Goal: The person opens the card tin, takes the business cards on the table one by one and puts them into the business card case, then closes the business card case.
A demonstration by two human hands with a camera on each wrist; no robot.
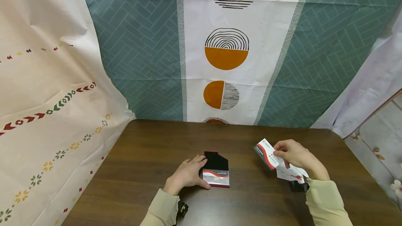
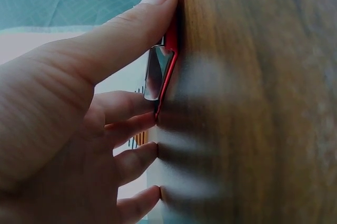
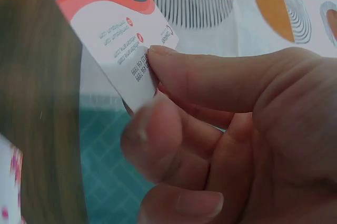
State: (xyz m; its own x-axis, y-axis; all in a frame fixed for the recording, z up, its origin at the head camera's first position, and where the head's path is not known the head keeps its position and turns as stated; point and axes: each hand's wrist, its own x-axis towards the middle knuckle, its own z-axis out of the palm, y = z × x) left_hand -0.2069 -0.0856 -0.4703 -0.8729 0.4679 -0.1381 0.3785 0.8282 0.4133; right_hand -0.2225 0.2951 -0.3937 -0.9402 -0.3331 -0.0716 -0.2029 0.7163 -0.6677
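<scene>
On the table lies an opened card case (image 1: pixel 216 178) with a black lining, red edges and a clear silver part, with a red, white and grey card under it. My left hand (image 1: pixel 187 173) rests at its left side: the thumb touches the near edge, the index finger reaches the lid, and other fingertips are on the table. To the right, my right hand (image 1: pixel 293 152) pinches a business card (image 1: pixel 266 152) between thumb and fingers, held tilted above the table. In the right wrist view the card (image 3: pixel 105 29) shows printed contact lines; its lower corner is hidden behind my fingers.
A white card or paper with a red floral print (image 1: pixel 290 173) lies on the brown wooden table (image 1: pixel 150 142) beneath my right hand. Patterned cloth (image 1: pixel 141 44) hangs behind the table's far edge, and a cream embroidered cloth (image 1: pixel 56 121) runs along the left.
</scene>
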